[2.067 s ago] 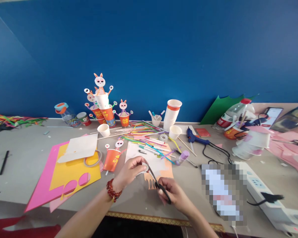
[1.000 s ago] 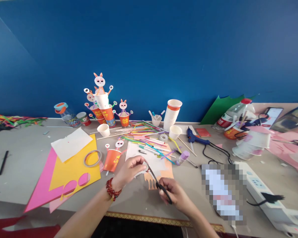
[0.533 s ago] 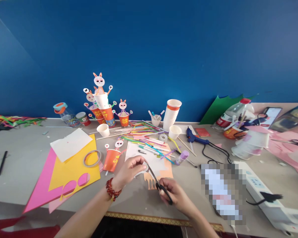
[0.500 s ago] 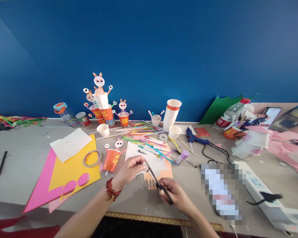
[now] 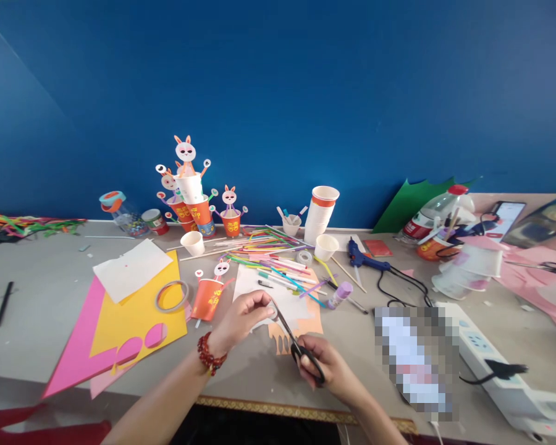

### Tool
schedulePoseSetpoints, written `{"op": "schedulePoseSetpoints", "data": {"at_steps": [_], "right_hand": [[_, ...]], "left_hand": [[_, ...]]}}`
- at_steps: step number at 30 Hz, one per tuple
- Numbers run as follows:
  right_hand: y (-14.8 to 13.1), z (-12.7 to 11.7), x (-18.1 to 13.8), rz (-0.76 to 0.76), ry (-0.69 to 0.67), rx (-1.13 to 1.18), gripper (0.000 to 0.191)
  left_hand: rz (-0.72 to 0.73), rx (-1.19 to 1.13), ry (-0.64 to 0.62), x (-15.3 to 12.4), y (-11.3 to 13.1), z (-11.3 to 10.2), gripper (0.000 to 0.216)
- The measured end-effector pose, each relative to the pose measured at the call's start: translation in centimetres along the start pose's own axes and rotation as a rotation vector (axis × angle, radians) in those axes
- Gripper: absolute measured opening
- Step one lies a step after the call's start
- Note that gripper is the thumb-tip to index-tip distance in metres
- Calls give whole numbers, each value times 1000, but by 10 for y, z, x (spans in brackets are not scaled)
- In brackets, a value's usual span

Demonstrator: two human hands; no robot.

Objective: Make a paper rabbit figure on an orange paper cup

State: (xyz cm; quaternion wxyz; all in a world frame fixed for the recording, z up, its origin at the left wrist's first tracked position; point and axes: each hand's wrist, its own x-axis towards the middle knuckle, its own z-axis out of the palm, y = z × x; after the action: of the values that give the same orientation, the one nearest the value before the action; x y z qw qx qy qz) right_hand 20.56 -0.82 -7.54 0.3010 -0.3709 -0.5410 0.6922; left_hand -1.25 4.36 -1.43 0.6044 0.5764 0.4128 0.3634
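My left hand (image 5: 248,314), with a beaded bracelet at the wrist, pinches a small white paper piece (image 5: 269,313) above the table. In my right hand (image 5: 322,361) are black-handled scissors (image 5: 301,351), and their blades reach up to the paper at my left fingertips. Below the hands lies an orange paper sheet (image 5: 314,327) with strips cut along its near edge, partly under a white sheet (image 5: 245,281). A red paper cup with a rabbit face (image 5: 208,300) tilts just left of my left hand.
Pink card (image 5: 74,358), yellow card (image 5: 115,327) and a tape roll (image 5: 157,296) lie at left. Rabbit cups (image 5: 199,213) stand behind. A glue stick (image 5: 340,295), a blue glue gun (image 5: 368,256) with cord and a white power strip (image 5: 486,352) are at right.
The scissors' handles have shifted slightly in my right hand, toward the lower right. My left hand stays in place with the paper.
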Motion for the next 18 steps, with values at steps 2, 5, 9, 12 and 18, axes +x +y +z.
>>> {"op": "schedulePoseSetpoints", "data": {"at_steps": [2,5,9,12,18], "right_hand": [[0,0,0,-1,-3,1,54],[-1,0,0,-4,-2,-8,54],[-3,0,-1,-9,-4,-14,54],[-4,0,-1,-10,7,-25,53],[-7,0,-1,-7,19,-16,51]], "left_hand": [[-2,4,3,0,0,0,23],[-15,11,5,0,0,-1,24],[-18,-10,7,-1,0,-1,23],[-13,-7,11,-1,-1,-2,22],[4,-22,8,-1,-2,-2,18]]}}
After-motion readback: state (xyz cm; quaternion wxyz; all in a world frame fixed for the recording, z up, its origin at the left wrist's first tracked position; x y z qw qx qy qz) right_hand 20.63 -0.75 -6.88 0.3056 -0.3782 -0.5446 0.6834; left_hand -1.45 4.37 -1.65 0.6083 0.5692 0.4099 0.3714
